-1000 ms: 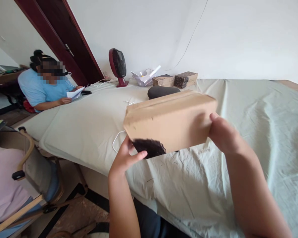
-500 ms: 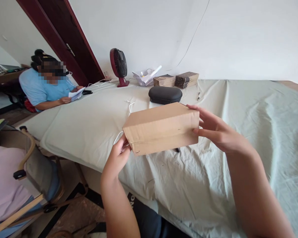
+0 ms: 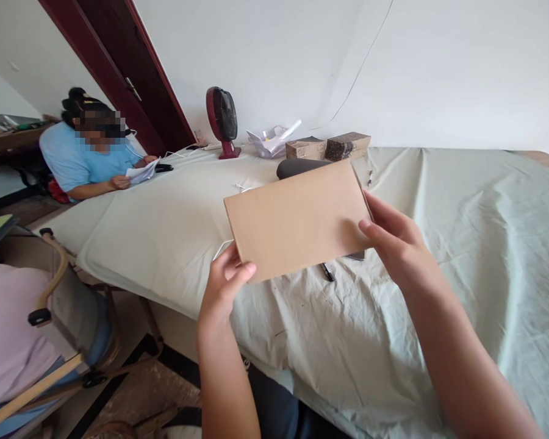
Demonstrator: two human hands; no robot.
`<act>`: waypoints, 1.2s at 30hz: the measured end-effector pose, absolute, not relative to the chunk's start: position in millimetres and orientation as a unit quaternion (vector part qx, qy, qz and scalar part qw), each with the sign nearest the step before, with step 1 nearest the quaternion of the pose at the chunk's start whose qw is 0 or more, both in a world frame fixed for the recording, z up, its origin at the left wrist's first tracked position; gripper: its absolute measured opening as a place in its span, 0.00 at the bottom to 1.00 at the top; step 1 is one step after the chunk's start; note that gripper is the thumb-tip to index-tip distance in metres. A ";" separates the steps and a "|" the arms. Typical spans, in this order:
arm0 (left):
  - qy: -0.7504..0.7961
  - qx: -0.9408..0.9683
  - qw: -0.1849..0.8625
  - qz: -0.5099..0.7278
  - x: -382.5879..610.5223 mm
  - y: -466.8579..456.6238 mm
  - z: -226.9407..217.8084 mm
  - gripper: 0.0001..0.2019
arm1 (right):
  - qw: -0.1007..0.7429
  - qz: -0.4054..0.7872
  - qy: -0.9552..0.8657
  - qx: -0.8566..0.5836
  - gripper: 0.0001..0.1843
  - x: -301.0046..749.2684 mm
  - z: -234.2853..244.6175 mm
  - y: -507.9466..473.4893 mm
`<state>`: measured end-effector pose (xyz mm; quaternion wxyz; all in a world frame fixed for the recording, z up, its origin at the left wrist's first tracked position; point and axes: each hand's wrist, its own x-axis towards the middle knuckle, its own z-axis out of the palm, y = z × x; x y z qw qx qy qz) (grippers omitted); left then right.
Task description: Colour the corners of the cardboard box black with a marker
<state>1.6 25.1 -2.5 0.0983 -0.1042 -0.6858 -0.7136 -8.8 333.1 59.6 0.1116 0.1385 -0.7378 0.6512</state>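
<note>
A plain brown cardboard box (image 3: pixel 297 222) is held up above the cloth-covered table, one broad face turned toward me and its right end tilted higher. My left hand (image 3: pixel 226 274) grips the lower left corner, thumb on the front face and fingers behind the edge. At the right end, my right hand (image 3: pixel 391 235) clasps the box with its thumb on the face; the other fingers are partly hidden. Behind the box shows the top of a black hard case (image 3: pixel 297 167). A black pen (image 3: pixel 327 272) and part of a dark flat thing (image 3: pixel 357 256) lie below it.
Against the wall stand a red fan (image 3: pixel 222 122), a clear plastic basket (image 3: pixel 269 145) and two patterned boxes (image 3: pixel 348 146). Another pen (image 3: pixel 370 177) lies on the pale green cloth (image 3: pixel 457 244). A person (image 3: pixel 91 158) sits far left holding papers; a chair (image 3: pixel 73 305) stands near left.
The box has been turned so that a broad face now points at me instead of a long side. It covers more of the black case, and the pen below shows more.
</note>
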 end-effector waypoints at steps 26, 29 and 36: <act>-0.556 -0.022 0.178 -0.812 -18.8 25.5 -13.5 0.23 | 0.107 0.689 -0.708 0.113 0.30 -15.2 51.4 332.6; -0.511 0.027 0.191 -0.837 -26.8 29.5 -15.5 0.16 | 0.113 0.707 -0.692 0.093 0.22 -11.3 52.9 326.7; -0.532 0.025 0.072 -0.843 -31.8 23.3 -23.1 0.20 | 0.185 0.669 -0.707 0.134 0.17 -11.6 53.3 327.0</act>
